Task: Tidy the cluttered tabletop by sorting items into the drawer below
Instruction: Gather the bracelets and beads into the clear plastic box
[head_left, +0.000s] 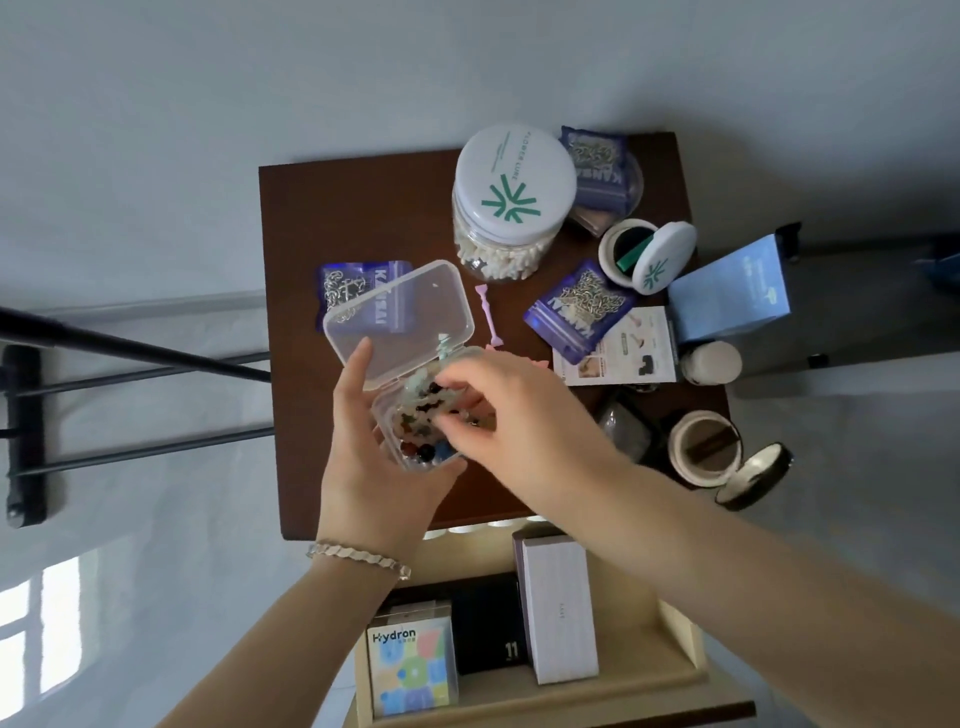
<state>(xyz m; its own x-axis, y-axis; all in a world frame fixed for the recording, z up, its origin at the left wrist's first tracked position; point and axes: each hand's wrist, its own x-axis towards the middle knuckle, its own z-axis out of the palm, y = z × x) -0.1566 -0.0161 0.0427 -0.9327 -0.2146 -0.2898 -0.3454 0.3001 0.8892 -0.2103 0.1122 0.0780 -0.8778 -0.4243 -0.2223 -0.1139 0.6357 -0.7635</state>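
Left hand (376, 457) cupping an open clear box (410, 358) mid-frame, fingers curling round it, right hand (511, 415) fingertips pinching beads (431, 447) inside, above brown table (363, 208).

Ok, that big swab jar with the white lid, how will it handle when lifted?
Probably light for its size: the swab jar looks filled with cotton swabs. Its wide lid likely needs a broad grip, and the smooth clear wall may slip. Standing upright, it seems unlikely to tip.

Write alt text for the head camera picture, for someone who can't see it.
A person's left hand holds an open clear box of beads while the right hand reaches into it, above a cluttered brown table and an open drawer.
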